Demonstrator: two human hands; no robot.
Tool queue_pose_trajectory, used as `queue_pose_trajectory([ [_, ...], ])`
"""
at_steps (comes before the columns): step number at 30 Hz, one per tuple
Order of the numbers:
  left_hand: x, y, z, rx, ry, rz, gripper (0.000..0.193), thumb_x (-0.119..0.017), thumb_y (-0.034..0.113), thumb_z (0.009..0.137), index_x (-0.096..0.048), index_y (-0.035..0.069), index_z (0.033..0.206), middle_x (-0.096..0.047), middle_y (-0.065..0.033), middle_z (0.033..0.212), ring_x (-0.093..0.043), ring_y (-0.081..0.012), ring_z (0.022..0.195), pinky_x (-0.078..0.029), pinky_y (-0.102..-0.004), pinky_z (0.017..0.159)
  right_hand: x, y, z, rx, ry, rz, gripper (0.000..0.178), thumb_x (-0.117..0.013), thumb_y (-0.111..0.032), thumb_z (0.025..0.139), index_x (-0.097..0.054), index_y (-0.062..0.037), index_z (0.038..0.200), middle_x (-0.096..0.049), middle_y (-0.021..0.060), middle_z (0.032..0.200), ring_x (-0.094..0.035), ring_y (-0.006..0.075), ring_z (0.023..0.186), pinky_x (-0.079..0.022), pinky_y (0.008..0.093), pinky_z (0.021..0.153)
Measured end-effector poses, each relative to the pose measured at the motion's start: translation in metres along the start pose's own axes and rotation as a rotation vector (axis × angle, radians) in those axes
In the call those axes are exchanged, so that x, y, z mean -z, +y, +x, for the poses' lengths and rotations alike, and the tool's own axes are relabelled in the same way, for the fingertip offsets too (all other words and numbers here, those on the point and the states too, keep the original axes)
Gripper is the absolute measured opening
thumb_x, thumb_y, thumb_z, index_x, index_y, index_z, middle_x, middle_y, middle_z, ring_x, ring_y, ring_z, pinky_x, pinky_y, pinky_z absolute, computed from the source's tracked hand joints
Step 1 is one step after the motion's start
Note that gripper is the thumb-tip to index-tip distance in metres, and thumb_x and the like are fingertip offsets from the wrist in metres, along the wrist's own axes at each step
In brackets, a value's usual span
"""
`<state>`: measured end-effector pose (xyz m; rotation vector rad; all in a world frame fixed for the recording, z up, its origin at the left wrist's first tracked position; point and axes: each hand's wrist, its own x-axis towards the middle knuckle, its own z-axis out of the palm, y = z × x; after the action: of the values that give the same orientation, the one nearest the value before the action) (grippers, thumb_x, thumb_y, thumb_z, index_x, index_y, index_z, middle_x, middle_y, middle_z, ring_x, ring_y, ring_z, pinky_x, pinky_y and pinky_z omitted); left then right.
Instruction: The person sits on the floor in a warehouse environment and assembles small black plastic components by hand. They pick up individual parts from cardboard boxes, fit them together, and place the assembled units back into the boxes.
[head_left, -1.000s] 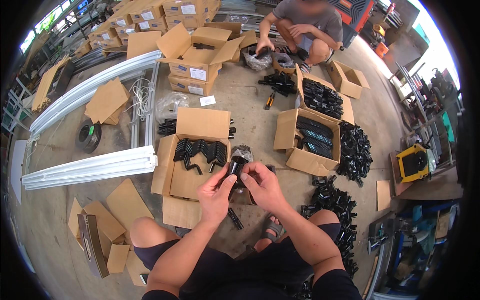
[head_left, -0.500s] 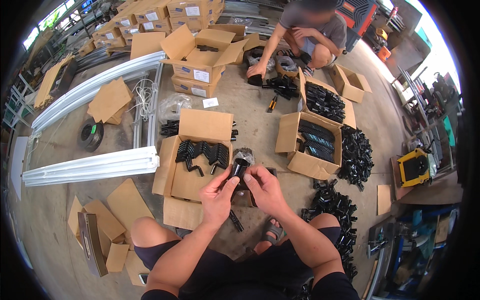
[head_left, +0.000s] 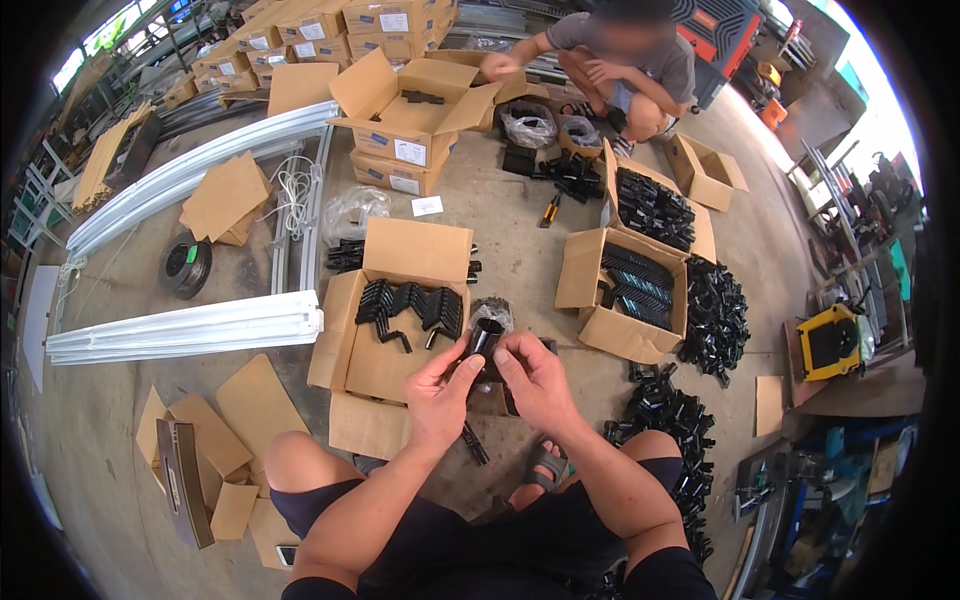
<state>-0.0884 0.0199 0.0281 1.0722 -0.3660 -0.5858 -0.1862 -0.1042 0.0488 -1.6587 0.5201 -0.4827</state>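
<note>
In front of my knees, a short black tube-shaped piece [head_left: 486, 336] with an open round end stands tilted between my hands. My left hand [head_left: 438, 398] grips its near side, thumb laid along it. My right hand [head_left: 534, 382] pinches at its right side with thumb and fingers closed. Just beyond, a clear plastic bag [head_left: 492, 311] shows in a small box mostly hidden by my hands. To the left, an open carton [head_left: 375, 372] holds rows of black angled brackets [head_left: 408, 298]. Below my hands a black rod-like part [head_left: 474, 444] lies on the floor.
Right of me stands a carton [head_left: 620, 343] of stacked black parts, beside heaps of loose black pieces [head_left: 716, 315]. White metal rails [head_left: 190, 333] lie left, near a black wire coil [head_left: 186, 268]. A co-worker [head_left: 640, 75] squats beyond, one hand at an open carton [head_left: 405, 110].
The co-worker's hand has left a dark part on the floor and moved up and left toward the open carton. My hands keep nearly the same hold; the view has shifted slightly.
</note>
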Motion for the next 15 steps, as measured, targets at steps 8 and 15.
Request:
queue_pose_trajectory([
  [8,-0.0009,0.003,-0.0008,0.002,0.001,0.025,0.04,-0.07,-0.001,0.098,-0.062,-0.01,0.136,-0.071,-0.0122,0.123,-0.066,-0.0116,0.104,-0.055,-0.025,0.091,-0.0015,-0.0004,-0.001,0.009,0.01,0.015,0.011,-0.065,-0.004,0.1,-0.06,0.0004,0.109,-0.064,0.0039,0.1,-0.061,0.0109,0.088,-0.052,0.0281,0.079],
  [15,-0.0018,0.0023,-0.0002,-0.003,0.006,0.019,0.039,-0.071,-0.001,0.098,-0.062,-0.01,0.135,-0.071,-0.0122,0.122,-0.066,-0.0115,0.103,-0.056,-0.025,0.09,0.0009,0.0013,-0.0001,0.029,0.011,-0.028,0.011,-0.065,-0.003,0.1,-0.06,0.0009,0.108,-0.063,0.0048,0.102,-0.062,0.0114,0.088,-0.052,0.0282,0.079],
])
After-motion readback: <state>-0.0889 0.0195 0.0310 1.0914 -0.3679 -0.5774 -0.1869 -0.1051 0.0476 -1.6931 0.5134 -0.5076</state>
